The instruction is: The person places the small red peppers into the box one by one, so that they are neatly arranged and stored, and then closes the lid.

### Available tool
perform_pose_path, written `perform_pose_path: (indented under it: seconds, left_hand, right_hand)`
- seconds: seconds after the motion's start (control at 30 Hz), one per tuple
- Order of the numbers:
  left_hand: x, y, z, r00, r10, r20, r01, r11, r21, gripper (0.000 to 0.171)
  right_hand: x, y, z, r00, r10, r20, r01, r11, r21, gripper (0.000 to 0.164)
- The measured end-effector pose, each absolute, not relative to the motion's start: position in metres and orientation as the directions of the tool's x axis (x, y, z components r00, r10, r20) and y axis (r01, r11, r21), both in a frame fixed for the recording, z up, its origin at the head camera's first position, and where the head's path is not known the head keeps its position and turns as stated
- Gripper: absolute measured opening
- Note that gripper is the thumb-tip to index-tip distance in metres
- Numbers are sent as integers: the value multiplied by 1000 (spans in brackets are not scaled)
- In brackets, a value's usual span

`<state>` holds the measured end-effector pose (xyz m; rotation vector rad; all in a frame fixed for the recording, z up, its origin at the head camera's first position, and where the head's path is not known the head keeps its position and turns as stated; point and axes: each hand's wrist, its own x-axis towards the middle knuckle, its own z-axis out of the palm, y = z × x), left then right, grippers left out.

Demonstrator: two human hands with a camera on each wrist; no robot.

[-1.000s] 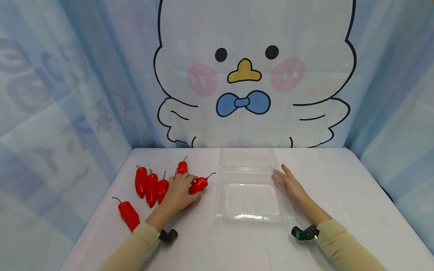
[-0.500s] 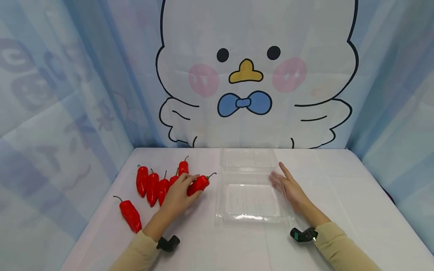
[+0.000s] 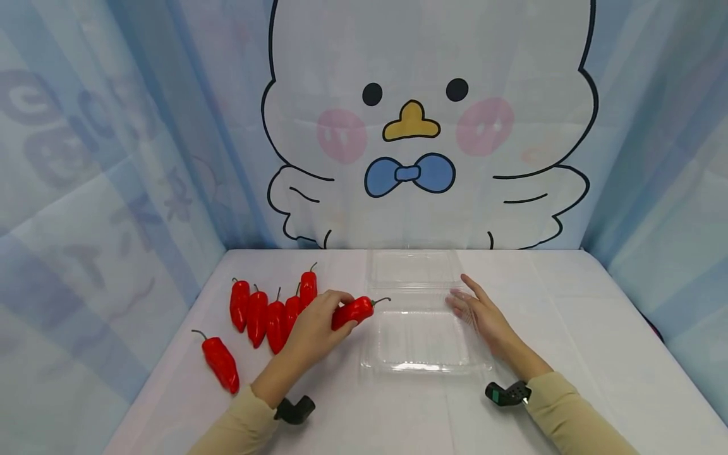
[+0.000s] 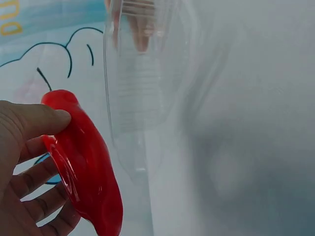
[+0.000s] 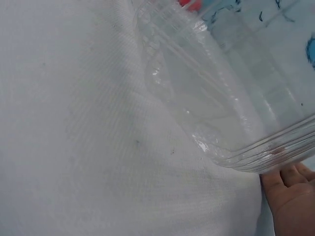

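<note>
A pale blue curtain (image 3: pixel 142 208) closes the back and the sides; on its left part are large letters (image 3: pixel 42 95), too faint to read with certainty, and in the left wrist view some yellow lettering (image 4: pixel 9 22) is cut by the edge. At the back it shows a white cartoon bird (image 3: pixel 409 221) with a blue bow tie. On the white surface (image 3: pixel 409 417) lies a clear plastic container (image 3: pixel 423 368), unfolded in two parts. The right hand (image 3: pixel 493 325) has its fingers extended at the right side of this container. The left hand (image 3: pixel 313 332) pinches one red pepper (image 3: pixel 354 311) between thumb and fingers, in the air just beside the container's left edge. It is glossy, slightly wrinkled and narrows toward one end. Five similar peppers (image 3: pixel 277 325) lie side by side near this hand, and a single pepper (image 3: pixel 220 365) lies apart. Each wrist wears a small black device (image 3: pixel 296 411). Smallest is the held pepper's thin, dark stem (image 4: pixel 44 78).
</note>
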<state>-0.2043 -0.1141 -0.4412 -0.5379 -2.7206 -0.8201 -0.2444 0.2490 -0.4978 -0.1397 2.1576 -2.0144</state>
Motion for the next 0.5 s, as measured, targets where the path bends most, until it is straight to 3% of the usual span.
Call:
perform_pose_path:
  seconds: [0.5]
  left_hand:
    - [-203,-88,-435,-864,349,362,490,745,453,53]
  right_hand:
    - [-247,247,-502,-978,-197,-60,45,82,-996,57]
